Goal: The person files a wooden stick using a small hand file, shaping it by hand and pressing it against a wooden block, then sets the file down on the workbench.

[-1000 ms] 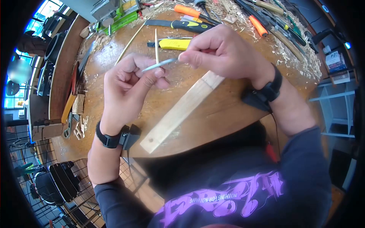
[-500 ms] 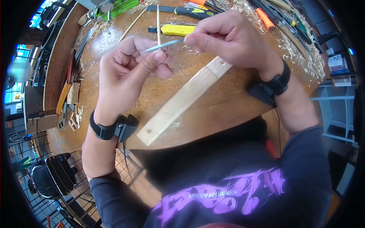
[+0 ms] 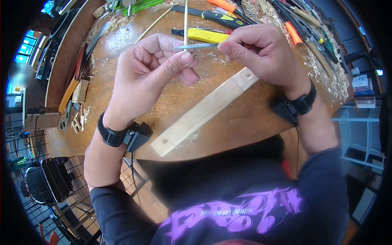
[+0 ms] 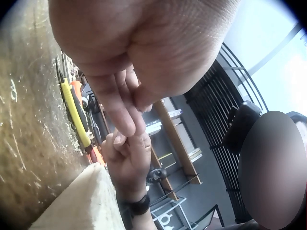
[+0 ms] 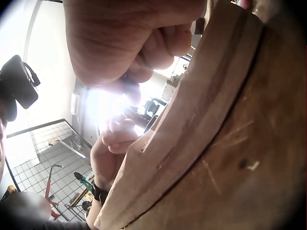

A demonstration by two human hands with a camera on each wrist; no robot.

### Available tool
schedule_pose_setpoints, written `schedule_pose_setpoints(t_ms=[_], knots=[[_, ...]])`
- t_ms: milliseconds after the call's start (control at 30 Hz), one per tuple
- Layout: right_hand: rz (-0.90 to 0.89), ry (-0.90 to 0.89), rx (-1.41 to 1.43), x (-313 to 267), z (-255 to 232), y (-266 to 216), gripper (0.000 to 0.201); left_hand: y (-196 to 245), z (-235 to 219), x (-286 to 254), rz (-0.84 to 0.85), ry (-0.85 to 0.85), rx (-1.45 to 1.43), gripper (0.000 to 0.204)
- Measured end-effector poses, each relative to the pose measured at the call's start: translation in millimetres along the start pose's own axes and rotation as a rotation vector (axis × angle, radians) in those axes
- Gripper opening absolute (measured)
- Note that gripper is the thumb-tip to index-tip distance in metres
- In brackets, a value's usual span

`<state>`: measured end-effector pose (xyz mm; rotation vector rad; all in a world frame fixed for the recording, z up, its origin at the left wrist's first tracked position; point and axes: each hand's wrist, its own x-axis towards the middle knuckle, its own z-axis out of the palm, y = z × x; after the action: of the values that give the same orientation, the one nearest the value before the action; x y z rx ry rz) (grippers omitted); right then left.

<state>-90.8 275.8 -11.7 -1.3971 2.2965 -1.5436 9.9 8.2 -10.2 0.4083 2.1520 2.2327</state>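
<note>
My left hand (image 3: 151, 69) pinches the lower end of a thin pale wooden stick (image 3: 186, 22) between thumb and fingers, and the stick points away from me. My right hand (image 3: 261, 53) pinches a thin, flat grey strip with a pointed end (image 3: 198, 46). This strip lies across the stick just above the left thumb tip. Both hands are raised over the wooden table (image 3: 220, 126). Below them a flat pale wooden board (image 3: 200, 112) with a hole near each end lies diagonally. In the wrist views the fingers mostly hide the stick and strip.
Beyond the hands lie a yellow utility knife (image 3: 204, 35), a black-and-yellow handled saw (image 3: 222, 18) and a thin wooden rod (image 3: 153, 24). Several tools and wood shavings (image 3: 330, 77) cover the right back. Small wood offcuts (image 3: 77, 122) and scissors (image 3: 65, 118) are at left.
Both hands have shifted right and up in the head view. The grey strip, tilted before, now lies nearly level across the stick. More of the stick shows above the strip.
</note>
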Motion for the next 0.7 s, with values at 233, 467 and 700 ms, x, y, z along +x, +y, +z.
schedule_pose_setpoints(t_ms=[233, 467, 700], knots=[[-0.049, 0.012, -0.057, 0.4, 0.0, -1.7, 0.019, -3.3, -2.7, 0.2, 0.009, 0.000, -0.007, 0.013], [-0.106, -0.020, -0.063, 3.0, 10.8, 1.9, 0.019, -5.5, 3.1, 1.1, 0.011, -0.018, 0.005, 0.012], [-0.080, 0.003, -0.037, 3.6, 14.1, 2.5, 0.020, -4.2, 0.3, 3.2, 0.013, -0.028, 0.018, 0.014]])
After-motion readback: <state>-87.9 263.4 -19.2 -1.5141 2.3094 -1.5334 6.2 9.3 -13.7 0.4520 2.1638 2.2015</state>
